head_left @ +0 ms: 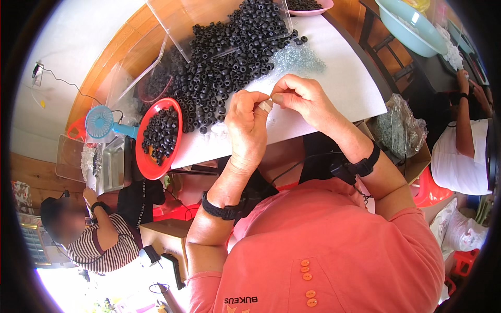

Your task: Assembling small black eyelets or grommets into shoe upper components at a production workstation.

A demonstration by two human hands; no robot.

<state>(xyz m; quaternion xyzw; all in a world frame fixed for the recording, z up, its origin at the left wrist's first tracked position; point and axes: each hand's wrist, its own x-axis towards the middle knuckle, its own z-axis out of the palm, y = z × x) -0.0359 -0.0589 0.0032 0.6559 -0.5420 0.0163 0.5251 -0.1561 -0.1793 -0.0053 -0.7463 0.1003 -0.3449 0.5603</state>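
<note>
My left hand [246, 124] and my right hand [308, 101] meet above the front part of the white tabletop [347, 68]. Thumb and forefinger of each are pinched together, the tips almost touching. Whatever lies between them is too small to make out. A pale wrap, like tape, circles a finger of my left hand. Just beyond the hands spreads a big heap of small black round parts with holes [224, 62]. To its right lies a patch of tiny clear pieces [298, 58], close to my right hand. Some white bits lie beside my left wrist.
A red oval dish [178, 138] of black parts sits at the table's left edge, near a blue fan [100, 122] and a metal tray [116, 163]. Clear plastic bags fill a box [399, 125] at right. A pale blue basin [412, 26] stands far right. Other people work on both sides.
</note>
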